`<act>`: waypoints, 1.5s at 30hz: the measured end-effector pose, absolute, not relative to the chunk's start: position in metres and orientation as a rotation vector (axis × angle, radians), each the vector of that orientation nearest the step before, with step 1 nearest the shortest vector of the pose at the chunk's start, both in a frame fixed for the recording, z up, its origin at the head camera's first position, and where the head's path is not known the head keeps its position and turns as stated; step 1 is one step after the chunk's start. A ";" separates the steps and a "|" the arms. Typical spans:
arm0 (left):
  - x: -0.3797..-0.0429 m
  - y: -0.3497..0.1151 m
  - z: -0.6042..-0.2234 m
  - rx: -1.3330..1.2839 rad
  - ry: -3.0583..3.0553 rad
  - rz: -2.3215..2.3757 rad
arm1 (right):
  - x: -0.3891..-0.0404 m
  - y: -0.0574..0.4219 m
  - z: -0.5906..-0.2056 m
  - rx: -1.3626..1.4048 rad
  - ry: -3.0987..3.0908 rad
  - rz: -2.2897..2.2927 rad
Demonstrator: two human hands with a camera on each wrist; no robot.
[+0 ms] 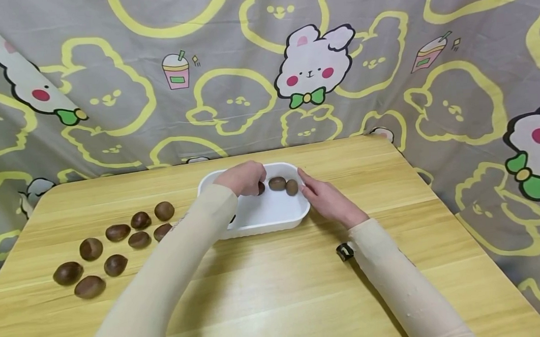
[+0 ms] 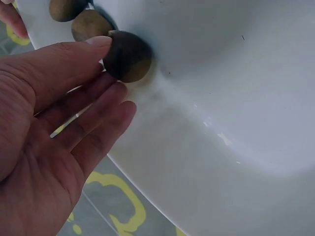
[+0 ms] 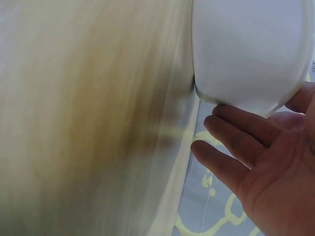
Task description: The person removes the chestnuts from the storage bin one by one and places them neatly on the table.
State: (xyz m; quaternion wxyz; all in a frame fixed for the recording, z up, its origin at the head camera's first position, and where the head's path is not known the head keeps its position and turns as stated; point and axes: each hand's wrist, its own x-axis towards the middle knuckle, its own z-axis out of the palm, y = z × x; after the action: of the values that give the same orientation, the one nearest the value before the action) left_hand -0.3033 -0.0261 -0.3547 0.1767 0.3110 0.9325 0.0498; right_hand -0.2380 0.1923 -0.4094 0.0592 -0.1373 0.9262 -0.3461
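Note:
My left hand (image 1: 244, 177) reaches into a white oblong dish (image 1: 259, 226). Its thumb and fingers pinch a dark brown chestnut (image 2: 129, 56) against the dish's inner floor near the wall. Beside it two more chestnuts (image 1: 277, 184) lie at the far right part of the dish. My right hand (image 1: 329, 201) rests against the dish's right end, with the thumb near the rim. In the right wrist view its fingers (image 3: 236, 137) are fairly straight, some touching the dish's outer wall.
Several loose chestnuts (image 1: 115, 265) lie on the wooden table (image 1: 277, 300) to the left of the dish. A small black object (image 1: 345, 252) sits by the right sleeve. A patterned curtain (image 1: 227, 48) hangs behind the table and along its right side.

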 end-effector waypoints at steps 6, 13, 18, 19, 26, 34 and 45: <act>-0.303 -0.022 -0.357 0.764 2.611 0.127 | -0.240 0.193 -0.410 -0.430 2.806 -1.055; -0.300 -0.021 -0.360 0.717 2.600 0.098 | -0.240 0.192 -0.411 -0.424 2.801 -1.060; -0.302 -0.026 -0.354 0.751 2.601 0.177 | -0.239 0.191 -0.408 -0.426 2.791 -1.069; -0.303 -0.028 -0.351 0.760 2.599 0.207 | -0.239 0.191 -0.408 -0.425 2.791 -1.069; -0.299 -0.042 -0.325 0.792 2.567 0.436 | -0.238 0.190 -0.407 -0.414 2.795 -1.059; -0.279 -0.079 -0.299 0.825 2.610 0.712 | -0.239 0.192 -0.406 -0.418 2.784 -1.035; -0.239 -0.127 -0.300 0.793 2.635 0.970 | -0.239 0.191 -0.405 -0.400 2.780 -1.027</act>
State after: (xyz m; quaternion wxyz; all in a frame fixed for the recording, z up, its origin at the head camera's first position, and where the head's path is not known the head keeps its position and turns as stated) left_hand -0.2390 -0.1271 -0.3004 0.1117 0.2702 0.8974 0.3303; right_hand -0.2388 0.1908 -0.4048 0.0756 -0.1334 0.9270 -0.3424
